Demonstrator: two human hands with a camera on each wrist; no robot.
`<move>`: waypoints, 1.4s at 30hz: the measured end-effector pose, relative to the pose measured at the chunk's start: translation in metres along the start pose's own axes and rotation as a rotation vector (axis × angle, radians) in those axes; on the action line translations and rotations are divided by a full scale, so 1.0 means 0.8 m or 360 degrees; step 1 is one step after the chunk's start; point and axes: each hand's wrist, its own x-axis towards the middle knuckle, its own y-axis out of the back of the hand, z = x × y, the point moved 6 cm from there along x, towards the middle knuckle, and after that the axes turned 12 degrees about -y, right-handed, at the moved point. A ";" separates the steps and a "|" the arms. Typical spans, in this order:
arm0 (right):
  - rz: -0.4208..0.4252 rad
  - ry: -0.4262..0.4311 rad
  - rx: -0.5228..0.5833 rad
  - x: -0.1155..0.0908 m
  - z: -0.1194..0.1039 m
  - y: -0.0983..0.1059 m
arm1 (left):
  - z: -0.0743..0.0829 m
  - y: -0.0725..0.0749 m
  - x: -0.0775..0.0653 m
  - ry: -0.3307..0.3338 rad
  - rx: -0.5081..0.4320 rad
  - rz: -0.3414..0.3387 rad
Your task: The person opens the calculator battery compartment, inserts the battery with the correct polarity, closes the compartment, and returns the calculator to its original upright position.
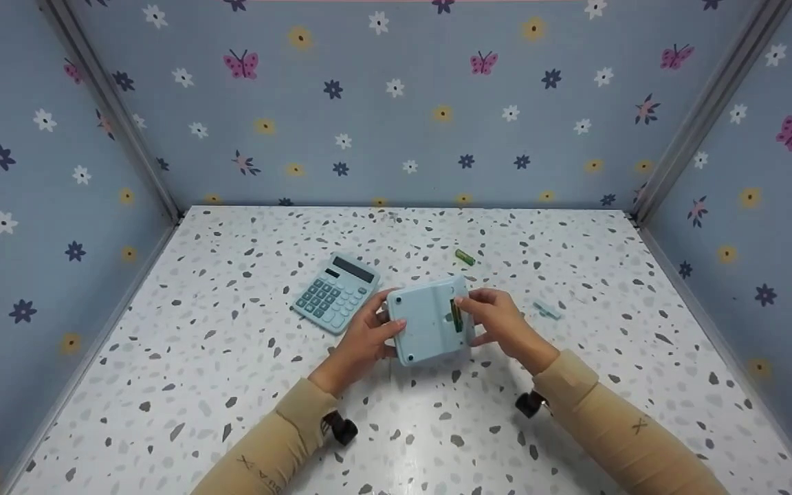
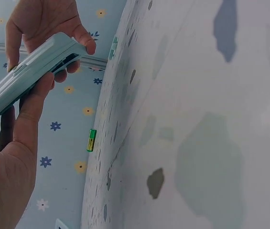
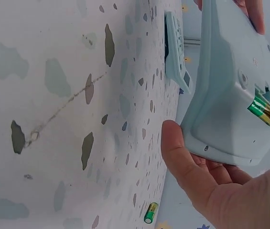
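Observation:
A light blue calculator (image 1: 427,323) is held off the table with its back facing up, its battery slot uncovered. My left hand (image 1: 370,331) grips its left side, thumb on the back and fingers beneath. At the opposite edge my right hand (image 1: 499,317) holds it, fingers curled behind the edge. The right thumb touches a green-and-gold battery (image 3: 264,111), which sits tilted with one end raised from the slot in the right wrist view. Another such battery (image 1: 465,257) lies on the table beyond the hands. Right of the right hand lies a small light blue battery cover (image 1: 547,311).
A second light blue calculator (image 1: 337,293) lies face up left of the held one, close to my left hand. The speckled white table (image 1: 231,412) is bounded by flowered panels (image 1: 396,103) at the back and both sides.

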 end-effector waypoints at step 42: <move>0.0082 0.0372 -0.0356 -0.001 -0.004 0.011 | 0.007 0.001 0.002 -0.0002 -0.0074 0.0056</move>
